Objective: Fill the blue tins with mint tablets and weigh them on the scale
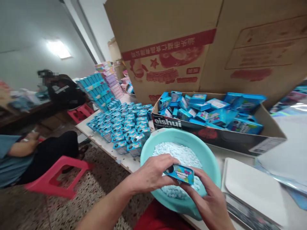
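Bright light (59,49), speckled floor (102,174), red stools (49,180).

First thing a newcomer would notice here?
Probably the big turquoise basin of pale blue pellets at lower centre, with a small blue box held above it between the left hand and right hand. Next, the crowd of similar blue boxes on the table to the left, and the large brown cardboard with red print standing behind.
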### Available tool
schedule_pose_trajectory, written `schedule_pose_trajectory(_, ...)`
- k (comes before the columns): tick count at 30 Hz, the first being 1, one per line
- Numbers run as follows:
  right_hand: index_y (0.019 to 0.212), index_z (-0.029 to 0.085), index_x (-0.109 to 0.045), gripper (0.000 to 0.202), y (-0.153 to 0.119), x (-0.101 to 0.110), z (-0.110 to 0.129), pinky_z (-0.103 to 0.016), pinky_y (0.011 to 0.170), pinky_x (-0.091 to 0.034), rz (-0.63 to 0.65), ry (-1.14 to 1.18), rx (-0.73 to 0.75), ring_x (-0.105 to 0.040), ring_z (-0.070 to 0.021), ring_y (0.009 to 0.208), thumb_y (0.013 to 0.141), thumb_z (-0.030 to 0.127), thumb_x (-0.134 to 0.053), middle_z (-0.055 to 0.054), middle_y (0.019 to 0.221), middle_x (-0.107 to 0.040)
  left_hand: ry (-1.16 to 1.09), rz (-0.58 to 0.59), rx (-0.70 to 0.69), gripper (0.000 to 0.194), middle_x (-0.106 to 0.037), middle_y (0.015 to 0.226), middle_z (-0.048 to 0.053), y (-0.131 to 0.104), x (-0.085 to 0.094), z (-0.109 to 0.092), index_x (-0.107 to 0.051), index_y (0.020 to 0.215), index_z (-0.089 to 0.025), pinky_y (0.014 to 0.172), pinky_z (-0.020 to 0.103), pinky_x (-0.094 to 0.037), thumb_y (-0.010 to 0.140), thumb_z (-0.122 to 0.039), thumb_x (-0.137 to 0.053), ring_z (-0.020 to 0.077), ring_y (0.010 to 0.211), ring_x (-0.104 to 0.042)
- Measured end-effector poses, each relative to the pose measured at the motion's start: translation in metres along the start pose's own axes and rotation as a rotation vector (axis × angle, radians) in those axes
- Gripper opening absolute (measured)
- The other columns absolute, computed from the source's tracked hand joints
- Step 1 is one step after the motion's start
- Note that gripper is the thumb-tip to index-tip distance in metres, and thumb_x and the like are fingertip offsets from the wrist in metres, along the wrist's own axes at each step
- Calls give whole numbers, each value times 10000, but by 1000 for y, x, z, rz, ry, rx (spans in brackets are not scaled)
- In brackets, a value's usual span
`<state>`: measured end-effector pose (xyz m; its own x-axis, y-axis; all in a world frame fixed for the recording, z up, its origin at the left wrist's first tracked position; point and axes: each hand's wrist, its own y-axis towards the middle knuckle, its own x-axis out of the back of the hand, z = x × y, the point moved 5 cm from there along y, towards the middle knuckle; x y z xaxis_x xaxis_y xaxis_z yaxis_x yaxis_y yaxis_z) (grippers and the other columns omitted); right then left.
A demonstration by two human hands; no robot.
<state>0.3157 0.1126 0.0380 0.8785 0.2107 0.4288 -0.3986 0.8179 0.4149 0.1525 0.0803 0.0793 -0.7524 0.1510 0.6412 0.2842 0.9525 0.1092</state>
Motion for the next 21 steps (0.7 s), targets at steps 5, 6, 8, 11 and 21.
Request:
schedule_pose_trajectory(5,1142,256,-593,449,-1,-1,-15,-423,852,-524,-94,-122,-19,-642,-264,964,770,506,-620,-63,1102,-660,84,-402,365,333,-619,1070,38,-67,54,27,-579,1100,-236,843,292,-428,792,-353,-630,193,960,-562)
schedule_pose_trajectory(6,1106,257,-612,426,-1,1,-18,-426,837,-529,-119,-142,-37,-643,-268,955,770,520,-609,-65,1086,-664,131,-462,453,334,-615,1075,31,-85,66,37,-572,1102,-245,851,300,-423,796,-370,-616,199,968,-558)
schedule_pose_trajectory(8,1034,265,-642,388,-2,5,-24,-402,762,-553,-143,-176,-77,-648,-273,931,768,544,-593,-62,1040,-677,223,-495,609,350,-603,1099,25,-121,85,63,-552,1114,-253,875,316,-409,796,-394,-593,213,998,-548)
schedule_pose_trajectory(11,958,276,-668,354,-3,6,-26,-359,665,-568,-148,-182,-78,-663,-265,879,759,558,-589,-50,971,-696,348,-458,799,334,-594,1082,31,-167,102,118,-540,1095,-242,864,325,-408,782,-358,-563,228,995,-549)
schedule_pose_trajectory(21,893,278,-693,271,-1,3,-27,-269,514,-563,-168,-181,-62,-686,-233,817,767,503,-611,-33,917,-714,438,-684,810,368,-543,1037,76,-184,148,264,-545,988,-188,925,368,-421,635,-292,-561,264,1067,-509)
